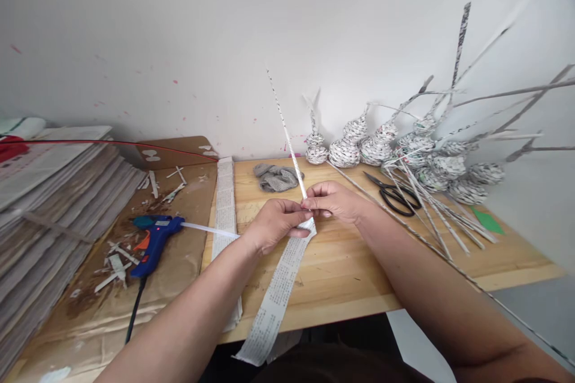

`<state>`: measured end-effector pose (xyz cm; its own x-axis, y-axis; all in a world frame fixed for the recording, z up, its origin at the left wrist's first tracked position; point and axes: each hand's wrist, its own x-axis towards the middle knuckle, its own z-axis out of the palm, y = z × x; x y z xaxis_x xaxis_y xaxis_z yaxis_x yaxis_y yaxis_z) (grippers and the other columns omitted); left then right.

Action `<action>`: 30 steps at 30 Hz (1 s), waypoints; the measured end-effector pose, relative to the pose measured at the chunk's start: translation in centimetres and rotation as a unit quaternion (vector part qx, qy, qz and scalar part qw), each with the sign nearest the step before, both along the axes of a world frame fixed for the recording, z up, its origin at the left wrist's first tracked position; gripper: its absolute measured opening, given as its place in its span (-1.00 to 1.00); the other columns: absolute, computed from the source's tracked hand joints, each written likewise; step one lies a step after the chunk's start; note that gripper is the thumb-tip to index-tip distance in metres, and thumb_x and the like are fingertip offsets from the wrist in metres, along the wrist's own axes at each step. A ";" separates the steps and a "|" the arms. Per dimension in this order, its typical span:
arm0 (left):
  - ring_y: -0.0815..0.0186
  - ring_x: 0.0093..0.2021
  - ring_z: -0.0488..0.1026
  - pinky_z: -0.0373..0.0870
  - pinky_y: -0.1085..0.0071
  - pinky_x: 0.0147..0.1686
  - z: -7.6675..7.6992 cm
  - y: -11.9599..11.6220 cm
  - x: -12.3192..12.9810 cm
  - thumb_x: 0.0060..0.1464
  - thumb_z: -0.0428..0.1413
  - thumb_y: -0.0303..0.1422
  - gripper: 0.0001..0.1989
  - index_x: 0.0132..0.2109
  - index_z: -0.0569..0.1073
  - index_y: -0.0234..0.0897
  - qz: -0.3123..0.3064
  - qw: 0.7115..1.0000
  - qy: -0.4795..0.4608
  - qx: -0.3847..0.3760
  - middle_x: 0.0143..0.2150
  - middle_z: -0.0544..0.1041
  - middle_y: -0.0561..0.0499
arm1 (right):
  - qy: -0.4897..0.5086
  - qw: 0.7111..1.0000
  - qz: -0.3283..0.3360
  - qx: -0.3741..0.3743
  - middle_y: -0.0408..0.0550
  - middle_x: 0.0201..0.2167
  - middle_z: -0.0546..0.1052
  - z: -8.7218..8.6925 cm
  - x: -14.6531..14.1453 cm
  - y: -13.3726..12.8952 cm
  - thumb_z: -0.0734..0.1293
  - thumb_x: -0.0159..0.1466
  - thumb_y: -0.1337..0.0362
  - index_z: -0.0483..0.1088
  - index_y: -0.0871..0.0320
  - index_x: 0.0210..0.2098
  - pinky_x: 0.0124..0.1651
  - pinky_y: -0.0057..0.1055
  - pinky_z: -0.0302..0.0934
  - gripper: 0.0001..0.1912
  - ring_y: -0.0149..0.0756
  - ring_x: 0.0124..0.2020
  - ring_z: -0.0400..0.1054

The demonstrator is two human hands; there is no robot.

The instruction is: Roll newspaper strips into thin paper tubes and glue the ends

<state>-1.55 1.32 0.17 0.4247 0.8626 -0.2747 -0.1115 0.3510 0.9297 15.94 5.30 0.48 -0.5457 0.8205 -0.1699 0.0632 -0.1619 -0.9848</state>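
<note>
Bare forearms (179,317) are reaching over the wood-grained surface (341,275), the left hand (275,224) pinching the upper end of a flat printed paper strip (278,293) between its fingers, the right hand's (331,200) fingers pinching the base of a slender rolled tube (287,134); the strip is draping past the front edge, while bulbous coiled-paper shapes (344,154) are standing near the wall (179,24)
</note>
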 end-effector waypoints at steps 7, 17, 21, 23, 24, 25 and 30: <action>0.41 -0.35 0.40 0.48 0.33 -0.22 0.0 -0.1 0.1 -0.24 0.33 -0.31 -0.69 -0.31 0.57 -0.42 -0.001 1.000 0.001 -0.003 -0.38 0.49 -0.03 | -0.025 1.000 -0.002 0.016 -0.27 -0.68 0.31 0.4 -0.1 -0.2 0.49 -0.01 0.14 0.35 0.25 -0.51 -0.66 -0.58 -0.16 -0.68 -0.62 -0.70 0.04; 0.41 -0.39 0.38 0.41 0.46 -0.39 0.4 0.4 -0.5 -0.27 0.32 -0.26 -0.74 -0.41 0.55 -0.35 0.073 0.997 0.011 0.031 -0.40 0.49 0.01 | -0.009 0.999 -0.031 0.026 -0.11 -0.55 0.44 0.5 -0.4 -0.3 0.36 0.11 -0.03 0.38 0.24 -0.44 -0.65 -0.60 -0.03 -0.60 -0.50 -0.57 0.28; 0.46 -0.51 0.29 0.24 0.55 -0.59 0.1 0.8 -0.7 -0.22 0.28 -0.22 -0.75 -0.43 0.54 -0.34 0.104 0.990 0.065 0.072 -0.51 0.43 0.05 | -0.046 0.999 0.000 0.024 -0.04 -0.51 0.49 0.6 -0.2 -0.3 0.36 0.11 -0.01 0.41 0.25 -0.40 -0.64 -0.60 0.00 -0.61 -0.43 -0.50 0.36; 0.46 -0.55 0.26 0.18 0.55 -0.62 0.0 0.8 -0.7 -0.21 0.27 -0.22 -0.74 -0.43 0.54 -0.35 0.107 0.987 0.082 0.088 -0.53 0.42 0.05 | -0.053 0.998 0.025 0.032 -0.03 -0.49 0.50 0.8 0.1 -0.3 0.37 0.12 0.02 0.42 0.26 -0.37 -0.62 -0.60 0.01 -0.63 -0.42 -0.48 0.38; 0.46 -0.55 0.26 0.17 0.55 -0.63 -0.1 0.8 -0.6 -0.21 0.27 -0.21 -0.74 -0.42 0.54 -0.35 0.106 0.986 0.088 0.093 -0.53 0.42 0.05 | -0.059 0.997 0.040 0.034 -0.03 -0.49 0.50 0.9 0.2 -0.3 0.38 0.12 0.04 0.43 0.26 -0.36 -0.62 -0.60 0.02 -0.65 -0.42 -0.47 0.37; 0.46 -0.56 0.26 0.16 0.54 -0.63 -0.1 0.8 -0.6 -0.21 0.27 -0.20 -0.73 -0.42 0.54 -0.35 0.104 0.985 0.092 0.098 -0.52 0.43 0.04 | -0.069 0.995 0.057 0.033 -0.03 -0.48 0.51 1.0 0.4 -0.3 0.39 0.11 0.07 0.44 0.26 -0.35 -0.62 -0.60 0.02 -0.67 -0.43 -0.48 0.37; 0.46 -0.59 0.25 0.15 0.52 -0.62 0.3 0.6 -0.6 -0.20 0.25 -0.16 -0.70 -0.41 0.54 -0.34 0.104 0.979 0.117 0.132 -0.52 0.45 0.04 | -0.141 0.986 0.081 0.034 -0.09 -0.55 0.50 1.0 0.3 -0.3 0.43 0.05 0.14 0.42 0.24 -0.41 -0.63 -0.60 -0.03 -0.72 -0.50 -0.58 0.29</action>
